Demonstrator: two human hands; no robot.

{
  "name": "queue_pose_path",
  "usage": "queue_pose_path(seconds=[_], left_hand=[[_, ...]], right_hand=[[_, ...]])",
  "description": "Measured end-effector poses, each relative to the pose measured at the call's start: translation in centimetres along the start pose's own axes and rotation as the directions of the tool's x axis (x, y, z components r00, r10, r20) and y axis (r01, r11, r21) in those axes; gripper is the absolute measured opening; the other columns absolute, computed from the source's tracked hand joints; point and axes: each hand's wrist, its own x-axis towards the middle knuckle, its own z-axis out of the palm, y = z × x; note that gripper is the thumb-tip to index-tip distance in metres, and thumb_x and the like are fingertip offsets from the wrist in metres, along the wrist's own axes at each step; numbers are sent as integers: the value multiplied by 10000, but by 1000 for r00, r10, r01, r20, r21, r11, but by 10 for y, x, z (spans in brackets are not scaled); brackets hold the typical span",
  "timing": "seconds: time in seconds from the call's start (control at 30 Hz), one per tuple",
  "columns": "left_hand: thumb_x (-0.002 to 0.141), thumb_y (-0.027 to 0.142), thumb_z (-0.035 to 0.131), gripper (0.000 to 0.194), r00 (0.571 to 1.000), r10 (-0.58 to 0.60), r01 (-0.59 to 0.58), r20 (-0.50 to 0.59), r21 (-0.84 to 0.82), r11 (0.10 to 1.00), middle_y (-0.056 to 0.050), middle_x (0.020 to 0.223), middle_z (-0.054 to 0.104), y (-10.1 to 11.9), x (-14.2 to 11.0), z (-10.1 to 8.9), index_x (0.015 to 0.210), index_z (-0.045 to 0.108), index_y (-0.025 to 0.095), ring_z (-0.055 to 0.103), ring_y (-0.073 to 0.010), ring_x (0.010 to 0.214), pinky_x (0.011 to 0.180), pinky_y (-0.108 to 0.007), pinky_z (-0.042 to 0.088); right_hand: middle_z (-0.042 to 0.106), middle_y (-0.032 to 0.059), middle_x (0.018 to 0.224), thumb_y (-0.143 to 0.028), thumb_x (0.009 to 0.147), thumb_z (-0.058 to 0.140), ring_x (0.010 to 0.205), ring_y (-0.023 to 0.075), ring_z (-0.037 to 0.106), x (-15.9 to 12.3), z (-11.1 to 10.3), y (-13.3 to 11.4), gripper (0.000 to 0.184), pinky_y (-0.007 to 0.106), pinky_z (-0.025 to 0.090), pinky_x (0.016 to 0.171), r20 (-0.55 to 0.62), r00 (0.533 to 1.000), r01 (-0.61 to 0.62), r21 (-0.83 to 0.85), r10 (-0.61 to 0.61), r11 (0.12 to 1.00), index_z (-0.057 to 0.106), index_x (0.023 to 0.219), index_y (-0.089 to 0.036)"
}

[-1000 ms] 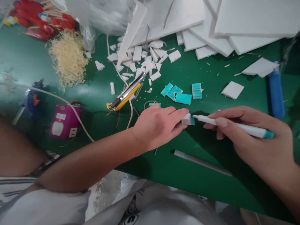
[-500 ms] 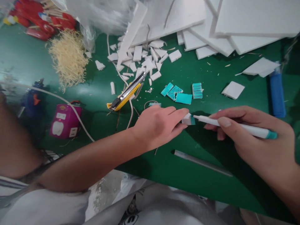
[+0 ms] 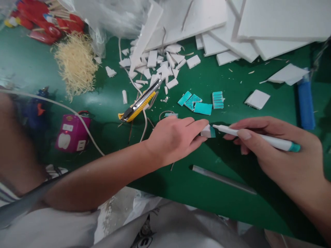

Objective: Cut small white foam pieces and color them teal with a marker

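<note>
Between the fingers of my left hand is a small white foam piece, its right-hand edge coloured teal. My right hand grips a white marker pen with a teal end, its tip at the teal edge of the foam; whether it touches I cannot tell. Just beyond my left hand lie several teal-coloured foam pieces, one of them striped. A yellow utility knife rests to the left of these. Nearer my body is a thin grey strip.
White foam offcuts are heaped behind the knife, with stacked foam sheets at the back right. On the left are a pile of thin straw-coloured sticks, a magenta power adapter and a white cable. Another person's limb shows at far left.
My right hand has shifted slightly left with the marker, bringing its tip to the upper part of the foam's teal edge. The left hand stays in place.
</note>
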Motion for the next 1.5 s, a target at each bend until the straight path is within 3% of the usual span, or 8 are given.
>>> queue_pose_path(seconds=[0.2, 0.33, 0.5, 0.7, 0.87, 1.13, 1.33, 1.5], left_hand=[[1033, 349, 447, 296, 999, 17, -18, -37, -12, 1000, 16, 802, 694, -1, 0, 1, 1210, 626, 193, 652, -145, 720, 647, -288, 402], [1040, 352, 426, 305, 999, 19, -19, -39, -4, 1000, 15, 784, 686, -1, 0, 1, 1198, 632, 191, 649, -148, 707, 639, -294, 398], [1034, 363, 443, 301, 1000, 12, -13, -26, -12, 1000, 12, 802, 696, -1, 1, 0, 1204, 627, 197, 653, -150, 723, 649, -292, 401], [1040, 360, 426, 300, 1000, 11, -11, -23, -10, 1000, 14, 781, 687, 0, 1, 0, 1189, 630, 197, 650, -146, 716, 639, -291, 397], [1026, 339, 462, 280, 999, 21, -22, -36, -23, 999, 16, 812, 699, -1, 0, 1, 1199, 626, 192, 655, -146, 727, 654, -296, 411], [1033, 352, 439, 297, 1000, 13, -14, -16, -26, 1000, 4, 825, 710, 0, 0, 0, 1208, 621, 195, 660, -148, 743, 658, -289, 409], [1028, 343, 452, 284, 999, 13, -14, -30, -9, 1000, 16, 782, 691, 0, 0, -1, 1190, 631, 193, 654, -152, 719, 637, -298, 398], [1029, 341, 450, 288, 998, 22, -23, -54, -8, 1000, 18, 776, 684, 0, 0, 0, 1181, 637, 182, 649, -156, 701, 628, -302, 391]], right_hand=[[690, -28, 620, -358, 849, 685, 474, 109, 532, 1, 0, 0, 182, 272, 417, 440, 47, 999, 23, 30, -25, 999, 725, 677, -315], [723, -40, 685, -378, 815, 725, 501, 111, 549, 0, 0, 0, 67, 269, 430, 450, 3, 1000, 30, 5, -30, 1000, 752, 777, -330], [691, -19, 615, -351, 856, 674, 489, 128, 541, 0, -2, -1, 207, 295, 412, 452, 76, 997, 32, -3, -31, 999, 723, 659, -312], [729, -23, 695, -382, 822, 719, 492, 135, 552, -2, -1, -1, 75, 301, 432, 448, 15, 1000, 10, 18, -11, 1000, 747, 784, -324], [674, -14, 597, -355, 874, 658, 497, 137, 552, -2, -2, 0, 231, 305, 423, 471, 54, 998, 11, -1, -11, 1000, 724, 658, -306], [684, -21, 611, -339, 858, 675, 504, 137, 564, -2, -2, -1, 204, 302, 447, 479, 70, 997, 27, -29, -24, 999, 726, 662, -315], [671, -25, 608, -379, 813, 719, 486, 141, 555, 0, 1, -2, 72, 296, 439, 436, -14, 1000, 12, 1, -12, 1000, 749, 779, -323], [686, -28, 640, -372, 801, 731, 482, 124, 546, 1, 2, -2, 61, 283, 431, 441, 10, 1000, -6, -4, 6, 1000, 753, 770, -324]])
